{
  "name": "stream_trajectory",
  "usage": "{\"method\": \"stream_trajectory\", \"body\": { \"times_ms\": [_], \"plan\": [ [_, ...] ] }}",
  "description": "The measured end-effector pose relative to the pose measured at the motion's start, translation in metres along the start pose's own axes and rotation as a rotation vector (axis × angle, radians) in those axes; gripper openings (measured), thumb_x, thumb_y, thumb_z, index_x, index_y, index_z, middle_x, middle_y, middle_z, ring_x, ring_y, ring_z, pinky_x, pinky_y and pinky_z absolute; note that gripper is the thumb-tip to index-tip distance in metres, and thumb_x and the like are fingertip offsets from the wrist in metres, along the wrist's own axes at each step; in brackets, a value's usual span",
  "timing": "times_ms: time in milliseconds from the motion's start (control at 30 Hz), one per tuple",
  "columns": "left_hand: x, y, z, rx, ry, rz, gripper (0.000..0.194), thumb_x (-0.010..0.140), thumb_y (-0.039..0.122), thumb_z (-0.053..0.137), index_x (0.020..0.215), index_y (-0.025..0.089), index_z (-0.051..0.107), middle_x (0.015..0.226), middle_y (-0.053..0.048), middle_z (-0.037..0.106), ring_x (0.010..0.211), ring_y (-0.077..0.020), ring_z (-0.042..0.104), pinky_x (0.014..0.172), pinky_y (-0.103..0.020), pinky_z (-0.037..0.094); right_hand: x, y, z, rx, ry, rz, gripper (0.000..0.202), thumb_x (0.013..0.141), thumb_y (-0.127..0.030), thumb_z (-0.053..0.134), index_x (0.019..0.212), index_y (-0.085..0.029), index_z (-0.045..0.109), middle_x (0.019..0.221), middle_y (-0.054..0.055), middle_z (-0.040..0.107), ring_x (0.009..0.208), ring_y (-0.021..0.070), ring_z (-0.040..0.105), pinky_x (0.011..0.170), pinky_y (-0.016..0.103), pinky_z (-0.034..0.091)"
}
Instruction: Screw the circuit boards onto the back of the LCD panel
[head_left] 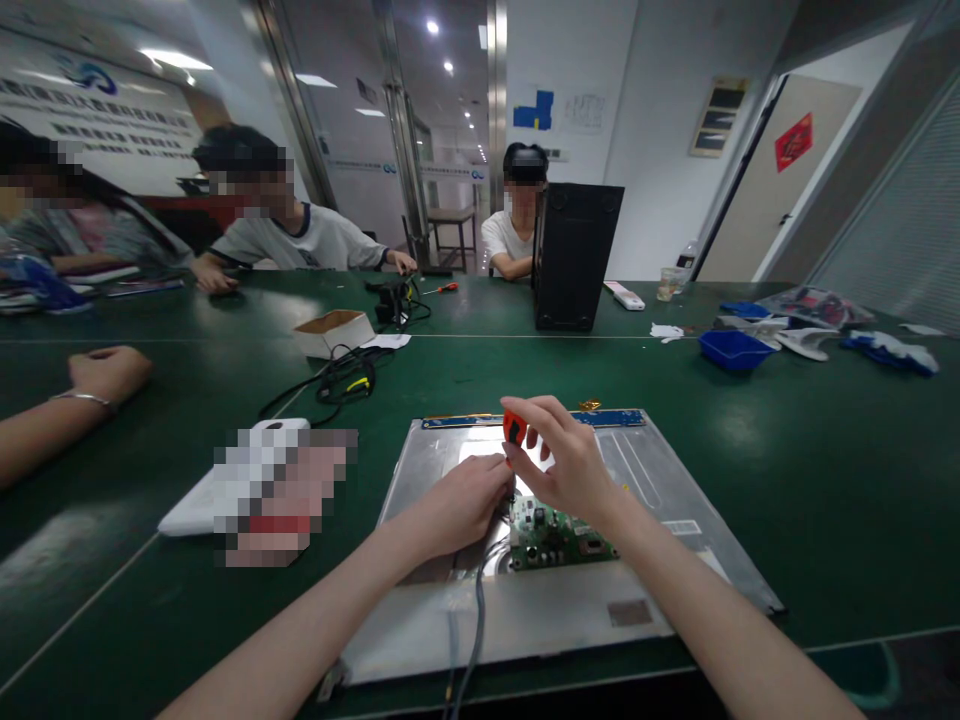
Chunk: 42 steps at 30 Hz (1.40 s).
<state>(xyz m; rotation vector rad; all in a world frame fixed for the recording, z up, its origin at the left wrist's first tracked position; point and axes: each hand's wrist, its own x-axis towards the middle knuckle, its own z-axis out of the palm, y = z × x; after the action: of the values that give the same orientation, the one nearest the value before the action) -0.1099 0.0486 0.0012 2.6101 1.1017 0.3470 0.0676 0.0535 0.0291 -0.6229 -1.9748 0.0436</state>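
A flat metal display panel (555, 605) lies on the table in front of me, with a green circuit board (551, 535) on its middle. My right hand (570, 455) is closed around the red and black handle of a screwdriver (514, 428), held upright above the board's upper left corner. Close below the handle is my left hand (469, 500), its fingers bent together at that same corner; whatever they pinch is hidden. A grey cable (480, 610) runs from beneath my left hand over the panel's front edge. The screwdriver's tip is hard to see.
White and reddish pixelated items (247, 480) lie left of the panel. Beyond are black cables (337, 380), an open cardboard box (334, 333), a black computer case (577, 257) and a blue tray (733, 350). Several people sit around the green table (847, 470); another person's forearm (45, 430) rests at left.
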Motion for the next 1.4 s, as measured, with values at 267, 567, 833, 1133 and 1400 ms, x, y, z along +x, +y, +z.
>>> {"method": "stream_trajectory", "body": {
  "times_ms": [267, 567, 833, 1133, 1400],
  "plan": [
    [-0.0004, 0.0004, -0.0006, -0.032, 0.008, 0.006, 0.023, 0.081, 0.005, 0.043, 0.095, 0.017, 0.056, 0.101, -0.009, 0.066, 0.094, -0.0238, 0.06, 0.084, -0.038, 0.049, 0.0013, -0.0016, -0.0027, 0.011, -0.018, -0.014, 0.046, 0.09, -0.016, 0.05, 0.134, -0.024, 0.041, 0.105, 0.007, 0.062, 0.068, 0.0116, 0.057, 0.051, 0.023, 0.047],
    [0.0003, -0.0058, 0.0029, -0.049, 0.009, 0.023, 0.019, 0.083, 0.007, 0.043, 0.092, 0.017, 0.057, 0.097, -0.009, 0.064, 0.086, -0.0217, 0.059, 0.078, -0.034, 0.047, -0.0017, -0.0014, 0.0015, -0.001, 0.099, 0.042, 0.029, 0.09, -0.028, 0.056, 0.114, -0.023, 0.041, 0.08, 0.0, 0.061, 0.057, 0.0109, 0.056, 0.048, 0.022, 0.045],
    [-0.0002, -0.0072, 0.0036, -0.12, 0.032, 0.02, 0.02, 0.091, 0.012, 0.04, 0.098, 0.018, 0.058, 0.097, -0.009, 0.063, 0.089, -0.0225, 0.059, 0.08, -0.035, 0.047, 0.0007, -0.0023, -0.0018, 0.041, 0.032, -0.018, 0.03, 0.094, -0.021, 0.049, 0.123, -0.023, 0.041, 0.095, 0.004, 0.061, 0.065, 0.0115, 0.056, 0.049, 0.022, 0.046],
    [0.0004, -0.0042, 0.0026, -0.111, 0.006, 0.007, 0.019, 0.089, 0.011, 0.04, 0.095, 0.017, 0.057, 0.1, -0.01, 0.062, 0.09, -0.0233, 0.056, 0.081, -0.037, 0.048, -0.0011, -0.0001, -0.002, 0.026, -0.015, -0.003, 0.038, 0.094, -0.022, 0.049, 0.131, -0.024, 0.04, 0.106, 0.006, 0.062, 0.069, 0.0121, 0.059, 0.055, 0.024, 0.05],
    [0.0003, -0.0028, 0.0067, -0.081, 0.026, 0.013, 0.025, 0.082, 0.003, 0.04, 0.097, 0.018, 0.054, 0.106, -0.011, 0.062, 0.096, -0.0235, 0.055, 0.087, -0.04, 0.047, 0.0006, -0.0022, -0.0025, 0.045, 0.023, -0.047, 0.037, 0.093, -0.019, 0.05, 0.128, -0.026, 0.045, 0.11, 0.007, 0.063, 0.082, 0.0148, 0.063, 0.058, 0.025, 0.053]
  ]
}}
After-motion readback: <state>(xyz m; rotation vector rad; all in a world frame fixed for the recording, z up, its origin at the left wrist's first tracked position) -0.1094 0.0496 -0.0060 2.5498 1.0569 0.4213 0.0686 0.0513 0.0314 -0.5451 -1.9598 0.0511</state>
